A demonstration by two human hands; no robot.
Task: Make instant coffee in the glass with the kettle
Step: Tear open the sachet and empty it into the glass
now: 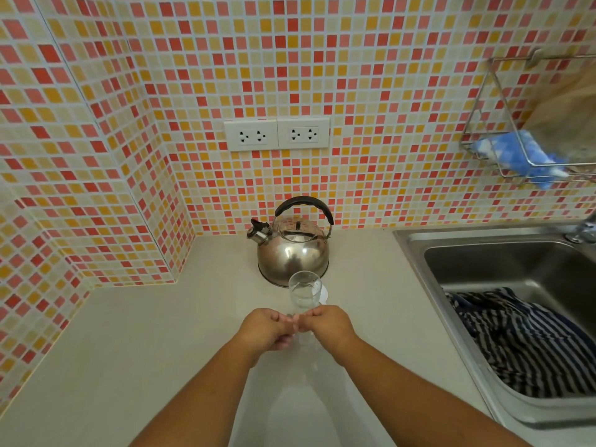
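A steel kettle (pixel 293 253) with a black handle stands on the pale counter by the tiled wall, spout to the left. Just in front of it a clear glass (pixel 304 290) stands upright, and it seems to hold some clear liquid. A white scrap (pixel 324 293) shows behind the glass at its right side. My left hand (pixel 266 330) and my right hand (pixel 327 324) meet right in front of the glass, fingertips pinched together on a small pale packet (pixel 301 335). The packet blends with the counter, so I cannot make out its shape.
A steel sink (pixel 483 262) lies to the right with a striped cloth (pixel 529 343) in it and a tap (pixel 583 233) at its back. A wire rack (pixel 496 124) with a blue cloth hangs on the wall. Two double sockets (pixel 277 134) sit above the kettle.
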